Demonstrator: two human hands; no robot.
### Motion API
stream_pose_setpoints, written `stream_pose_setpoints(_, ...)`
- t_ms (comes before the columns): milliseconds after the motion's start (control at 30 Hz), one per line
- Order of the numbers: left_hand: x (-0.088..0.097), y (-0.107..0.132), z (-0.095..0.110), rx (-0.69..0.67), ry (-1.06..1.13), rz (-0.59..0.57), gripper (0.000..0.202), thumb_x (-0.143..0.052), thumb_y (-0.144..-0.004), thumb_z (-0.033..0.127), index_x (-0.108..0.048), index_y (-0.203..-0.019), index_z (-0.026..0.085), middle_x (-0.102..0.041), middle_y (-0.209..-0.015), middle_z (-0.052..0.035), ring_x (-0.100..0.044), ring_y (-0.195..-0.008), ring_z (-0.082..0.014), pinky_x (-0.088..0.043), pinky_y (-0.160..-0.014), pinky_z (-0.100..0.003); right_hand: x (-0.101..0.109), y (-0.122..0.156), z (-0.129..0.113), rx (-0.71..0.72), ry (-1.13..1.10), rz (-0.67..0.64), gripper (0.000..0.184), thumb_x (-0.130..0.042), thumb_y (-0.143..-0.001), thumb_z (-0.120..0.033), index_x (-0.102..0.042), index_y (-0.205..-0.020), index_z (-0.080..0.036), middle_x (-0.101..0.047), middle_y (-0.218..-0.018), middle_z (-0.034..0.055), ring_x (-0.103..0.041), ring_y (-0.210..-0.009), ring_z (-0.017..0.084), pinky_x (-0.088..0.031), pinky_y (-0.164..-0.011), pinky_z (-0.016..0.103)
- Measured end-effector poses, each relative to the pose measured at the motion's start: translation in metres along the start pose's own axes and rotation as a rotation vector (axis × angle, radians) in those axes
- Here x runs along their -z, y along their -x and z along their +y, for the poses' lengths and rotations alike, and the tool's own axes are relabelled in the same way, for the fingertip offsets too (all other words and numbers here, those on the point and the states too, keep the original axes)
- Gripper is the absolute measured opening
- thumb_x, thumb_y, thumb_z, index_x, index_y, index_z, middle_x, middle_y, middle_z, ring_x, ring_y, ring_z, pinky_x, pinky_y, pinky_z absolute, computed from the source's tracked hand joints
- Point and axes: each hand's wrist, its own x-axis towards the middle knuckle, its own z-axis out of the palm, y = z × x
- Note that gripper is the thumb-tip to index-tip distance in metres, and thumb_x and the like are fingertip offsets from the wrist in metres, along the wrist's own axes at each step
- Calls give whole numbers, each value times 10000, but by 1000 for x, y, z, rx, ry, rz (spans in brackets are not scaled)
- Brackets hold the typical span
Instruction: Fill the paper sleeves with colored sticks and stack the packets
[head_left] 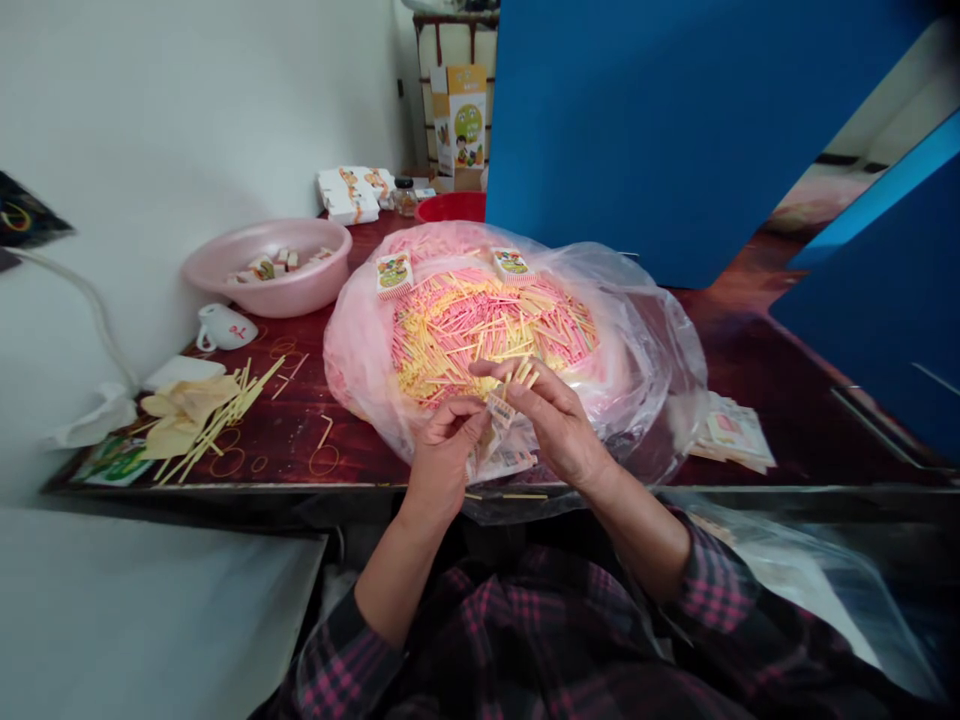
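well left of your left hand [446,462], a pink basin [274,303] sits on the red tabletop [330,455]. that hand is closed, pinching a small printed paper strip [501,410]; your right hand [555,425], curled, grips it too, with a few yellow sticks [523,375]. just ahead of both hands, pink and yellow sticks [487,330] fill a clear plastic bag [660,370]; right of your right hand lie printed packets [735,432].

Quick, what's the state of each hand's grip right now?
Left hand: closed, pinching a small printed paper packet.
Right hand: closed, seemingly holding a few yellow sticks at the fingertips.
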Motion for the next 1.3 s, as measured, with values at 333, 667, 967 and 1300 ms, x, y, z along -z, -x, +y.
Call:
stream_pose_setpoints(333,5,1,-5,-233,-242,60,106,-739,-840,333,-702,-856,235,-674,-907,-10,-620,-885,-163,-512,-882,-318,3,1,-6,35,320,151,400,-549,-966,-568,-667,-1209,-274,-701,-1264,61,-632,-1202,217,-470,-1072,402)
stream_pose_setpoints(667,-5,11,-1,36,-212,-54,360,-790,-753,351,-667,-1063,216,-713,-977,-32,-673,-872,-173,-557,-790,-305,10,15,16,-227,-77,243,367,-827,-729,-492,-751,-1006,-265,-741,-904,-9,-644,-756,145,-545,-716,289)
stream_pose_setpoints(967,-4,18,-9,83,-383,-141,329,-688,-857,508,-753,-827,187,-691,-666,2,-604,-574,-137,-520,-591,-268,13,21,6,-197,-111,371,271,-806,-765,-523,-765,-758,-255,-666,-675,-22,-550,-579,132,-487,-555,279)
stream_pose_setpoints(1300,-13,27,-11,67,-409,-169,348,-680,-888,508,-740,-1010,187,-744,-781,-21,-663,-690,-158,-559,-710,-281,26,46,-9,-170,-16,294,319,-781,-760,-566,-746,-786,-250,-699,-747,-21,-605,-662,148,-549,-686,310)
